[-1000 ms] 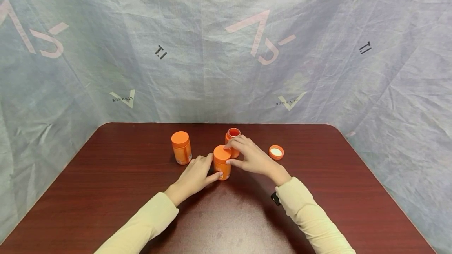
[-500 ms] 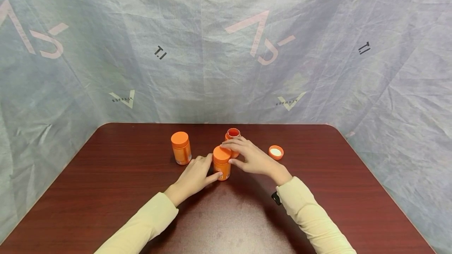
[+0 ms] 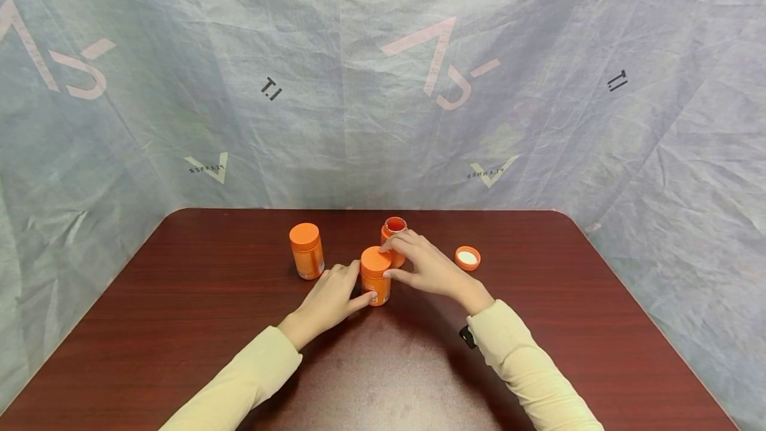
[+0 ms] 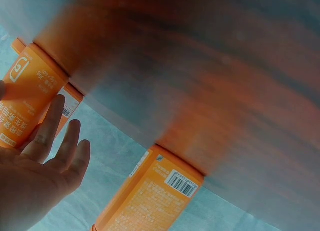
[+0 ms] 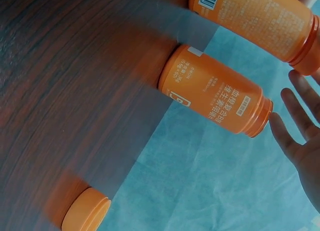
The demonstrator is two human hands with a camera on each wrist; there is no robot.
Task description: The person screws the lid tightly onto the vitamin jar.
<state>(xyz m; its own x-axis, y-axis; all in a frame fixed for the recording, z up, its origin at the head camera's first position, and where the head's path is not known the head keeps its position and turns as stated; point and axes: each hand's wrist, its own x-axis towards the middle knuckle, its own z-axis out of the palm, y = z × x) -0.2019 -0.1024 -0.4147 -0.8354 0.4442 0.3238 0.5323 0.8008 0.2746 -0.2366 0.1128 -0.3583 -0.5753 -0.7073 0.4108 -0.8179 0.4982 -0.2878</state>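
Note:
An orange bottle point(image 3: 376, 290) stands upright on the table between both hands, its orange screw cap point(image 3: 376, 260) on top. My left hand point(image 3: 326, 301) holds the bottle's body, thumb at the front and fingers along the left side. From the right, my right hand point(image 3: 425, 268) pinches the cap, thumb at its near side and fingertips at its far edge. Just behind, partly hidden by the right hand, an uncapped orange bottle point(image 5: 215, 91) shows its red inside in the head view. Chinese print covers the held bottle point(image 4: 32, 91) in the left wrist view.
A third orange bottle point(image 3: 307, 251), capped, stands to the left behind my left hand. On the right lies a loose orange cap point(image 3: 468, 258) with its white inside up. The dark red wood table point(image 3: 598, 324) ends at a grey cloth backdrop point(image 3: 341, 118).
The right fingers loosened and shifted slightly off the cap half a second ago, then closed back onto it. The left hand and the bottles stay in place.

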